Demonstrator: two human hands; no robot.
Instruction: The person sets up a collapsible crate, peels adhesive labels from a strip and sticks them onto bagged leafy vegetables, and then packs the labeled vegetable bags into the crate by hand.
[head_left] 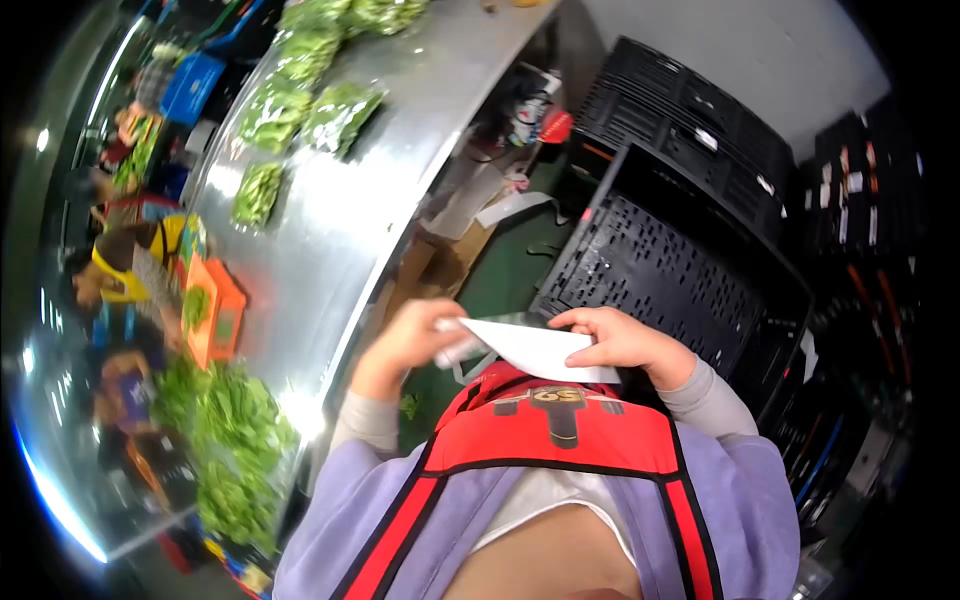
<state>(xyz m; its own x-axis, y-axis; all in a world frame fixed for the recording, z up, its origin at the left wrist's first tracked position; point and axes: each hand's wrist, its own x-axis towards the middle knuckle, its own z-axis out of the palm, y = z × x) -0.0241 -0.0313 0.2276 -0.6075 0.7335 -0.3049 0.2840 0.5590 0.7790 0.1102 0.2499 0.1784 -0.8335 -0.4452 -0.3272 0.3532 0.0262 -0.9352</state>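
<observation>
At chest height, above my red apron [560, 430], both hands clamp a white sheet [535, 350]: left hand [415, 340] pinches its left corner, right hand [615, 340] grips the top edge. Black crate [660, 260] just beyond; bagged greens [340, 115] on steel table [330, 240] to my left.
</observation>
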